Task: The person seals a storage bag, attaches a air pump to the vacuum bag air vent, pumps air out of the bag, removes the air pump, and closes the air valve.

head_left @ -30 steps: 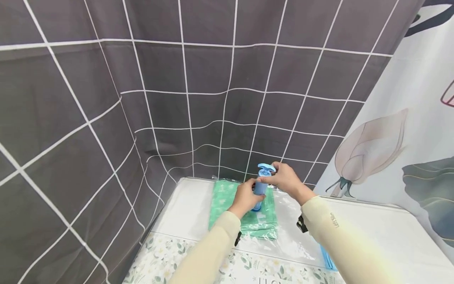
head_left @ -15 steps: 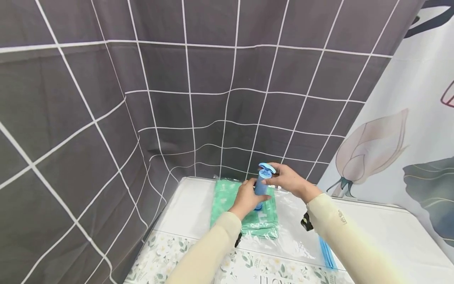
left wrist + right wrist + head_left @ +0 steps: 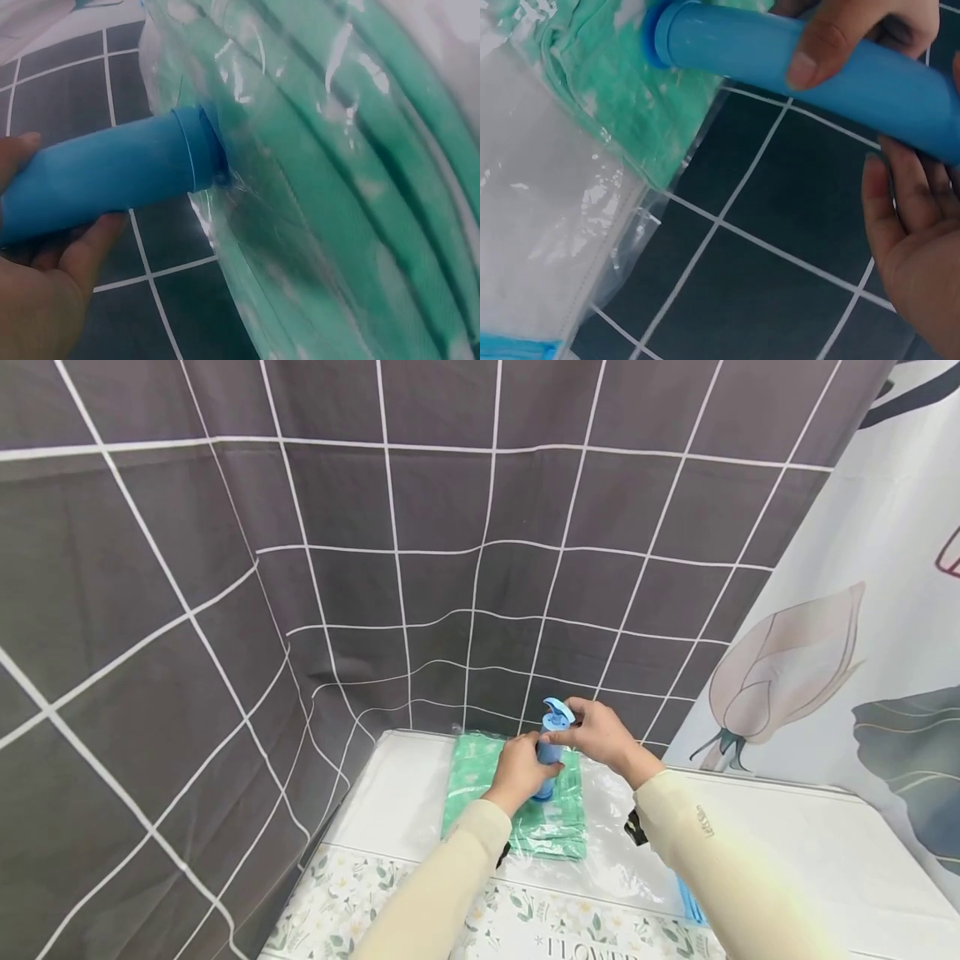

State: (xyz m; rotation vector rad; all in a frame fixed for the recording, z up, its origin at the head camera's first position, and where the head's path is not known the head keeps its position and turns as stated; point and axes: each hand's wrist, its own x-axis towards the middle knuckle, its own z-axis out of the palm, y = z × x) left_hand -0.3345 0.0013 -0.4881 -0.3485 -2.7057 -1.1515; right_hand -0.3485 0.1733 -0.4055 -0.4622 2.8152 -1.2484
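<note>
head view: our left hand [image 3: 519,770] grips the blue plastic hand pump's barrel [image 3: 550,766]; our right hand [image 3: 596,732] grasps its handle, above the clear vacuum bag [image 3: 611,847] of green cloth [image 3: 558,827].

Upright blue pump [image 3: 552,752] mid-table on clear bag [image 3: 611,852], both hands around it. Grid curtain [image 3: 420,568] walls far and left edges. White tabletop [image 3: 795,843] right of bag bare; floral curtain [image 3: 862,635] bounds right.

Both arms reach forward in cream sleeves; left hand [image 3: 517,770] fingers curled low, right hand [image 3: 596,732] curled just above it
</note>
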